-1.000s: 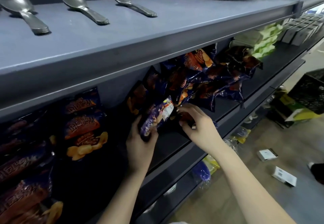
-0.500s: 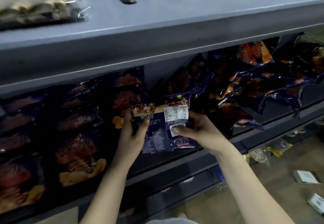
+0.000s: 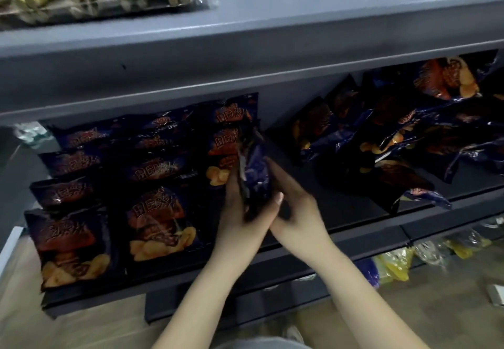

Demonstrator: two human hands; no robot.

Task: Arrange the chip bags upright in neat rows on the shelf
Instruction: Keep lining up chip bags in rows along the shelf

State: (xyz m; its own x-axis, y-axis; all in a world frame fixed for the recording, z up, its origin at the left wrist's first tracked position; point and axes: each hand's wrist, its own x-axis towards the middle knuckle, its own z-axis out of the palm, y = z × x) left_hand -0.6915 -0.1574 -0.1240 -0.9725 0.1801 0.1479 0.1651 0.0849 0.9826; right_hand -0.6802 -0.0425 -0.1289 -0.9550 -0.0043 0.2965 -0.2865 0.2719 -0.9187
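Left hand [image 3: 240,223]: fingers curled round the near-left side of the chip bag [image 3: 255,174]. Right hand [image 3: 300,215]: thumb pressed on the bag's lower right; my other fingers are behind it, mostly hidden.

The bag is off the board, held between both hands, edge-on to me, just in front of the third row [image 3: 222,144].

Risks, as I judge them:
- The film is slick and the grip sits low. If the top flops, the bag could twist out and drop past the shelf lip [image 3: 362,235].
- Squeezing harder to stop that would crush the chips.
- Edge-on, I cannot tell which face leads. Set down like this, it may stand sideways or back-to-front.
- The third row's bags stand close behind. A push in could tip them back or shove them crooked.
- The two finished rows [image 3: 161,220] sit just left. My left wrist could brush the nearest one.
- Farther right, the loose pile [image 3: 395,141] leans in a heap. A nudge may slide it into the bare board.
- The upper shelf [image 3: 272,29] overhangs, so there is little headroom.
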